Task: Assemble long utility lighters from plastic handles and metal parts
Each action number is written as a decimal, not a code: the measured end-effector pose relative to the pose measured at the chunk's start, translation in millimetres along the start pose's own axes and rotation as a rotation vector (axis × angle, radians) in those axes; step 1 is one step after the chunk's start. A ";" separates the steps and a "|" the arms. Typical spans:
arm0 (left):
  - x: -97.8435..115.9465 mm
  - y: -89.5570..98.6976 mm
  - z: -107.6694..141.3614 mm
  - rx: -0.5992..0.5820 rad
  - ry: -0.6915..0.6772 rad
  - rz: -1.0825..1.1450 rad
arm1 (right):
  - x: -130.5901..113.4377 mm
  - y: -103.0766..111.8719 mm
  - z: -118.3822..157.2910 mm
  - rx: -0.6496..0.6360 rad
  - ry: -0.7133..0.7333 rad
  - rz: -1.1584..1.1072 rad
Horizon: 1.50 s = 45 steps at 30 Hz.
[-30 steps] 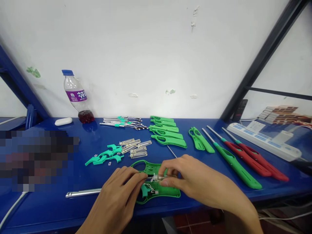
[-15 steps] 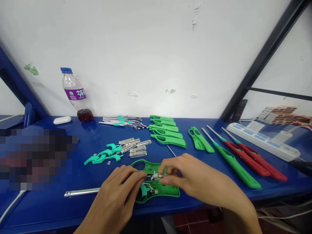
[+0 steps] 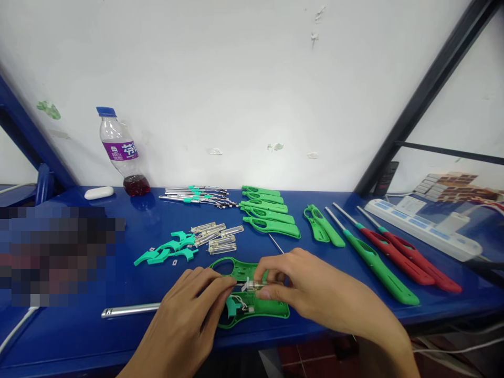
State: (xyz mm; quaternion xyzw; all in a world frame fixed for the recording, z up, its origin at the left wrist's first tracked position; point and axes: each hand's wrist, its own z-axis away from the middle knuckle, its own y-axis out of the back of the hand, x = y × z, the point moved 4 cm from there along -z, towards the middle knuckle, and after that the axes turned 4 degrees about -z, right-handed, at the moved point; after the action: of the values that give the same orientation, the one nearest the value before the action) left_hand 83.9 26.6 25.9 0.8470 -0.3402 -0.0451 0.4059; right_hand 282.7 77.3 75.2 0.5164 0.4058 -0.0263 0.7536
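Observation:
My right hand (image 3: pixel 295 278) pinches a clear fuel tank (image 3: pixel 251 285) by its body, with the valve end pointing left. The closed fingertips of my left hand (image 3: pixel 192 310) meet a thin tube (image 3: pixel 240 284) at that valve end; my fingers partly hide it. Beneath both hands lie two green lighter handle halves, the upper half (image 3: pixel 241 271) and the lower half (image 3: pixel 273 308), inner sides up. A teal trigger (image 3: pixel 233 305) and white wires (image 3: pixel 244 304) sit in the lower half. From under my left hand a silver lighter barrel (image 3: pixel 129 310) sticks out leftward.
Behind my hands lie teal triggers (image 3: pixel 169 251), clear fuel tanks (image 3: pixel 222 245), barrels with wires (image 3: pixel 191 194) and green handle halves (image 3: pixel 271 227). Rightward are a green lighter (image 3: pixel 378 265), red lighters (image 3: pixel 397 254) and a power strip (image 3: pixel 421 228). A bottle (image 3: pixel 122 152) stands back left.
The whole view has shifted very slightly. Both hands keep their hold on the tank and tube, with almost no visible movement.

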 end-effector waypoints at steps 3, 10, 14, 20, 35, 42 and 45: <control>0.0 -0.5 -0.7 -0.012 0.009 0.012 | -0.6 0.2 0.2 0.006 0.002 0.000; 2.8 2.5 -2.0 0.004 -0.003 0.035 | -4.8 0.4 1.2 0.008 0.010 0.021; 3.6 3.8 -1.5 0.001 -0.012 0.050 | -8.4 0.3 2.3 0.010 0.021 0.037; 5.0 2.7 -2.0 -0.018 -0.025 0.062 | -11.0 -1.9 2.3 0.006 0.042 0.049; 7.4 5.8 -5.3 0.042 -0.077 0.123 | -13.2 -2.5 1.2 0.025 0.088 0.065; 6.3 6.1 -5.7 0.036 -0.077 0.130 | -15.4 -3.2 -1.6 0.017 0.122 0.047; 6.4 7.0 -5.7 0.047 -0.070 0.134 | -17.1 -4.0 -2.3 0.016 0.128 0.045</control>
State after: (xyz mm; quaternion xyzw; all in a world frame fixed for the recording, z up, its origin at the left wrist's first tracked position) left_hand 87.1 23.3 35.9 0.8296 -0.4110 -0.0395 0.3759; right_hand 268.1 70.7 82.7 0.5319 0.4411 0.0206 0.7225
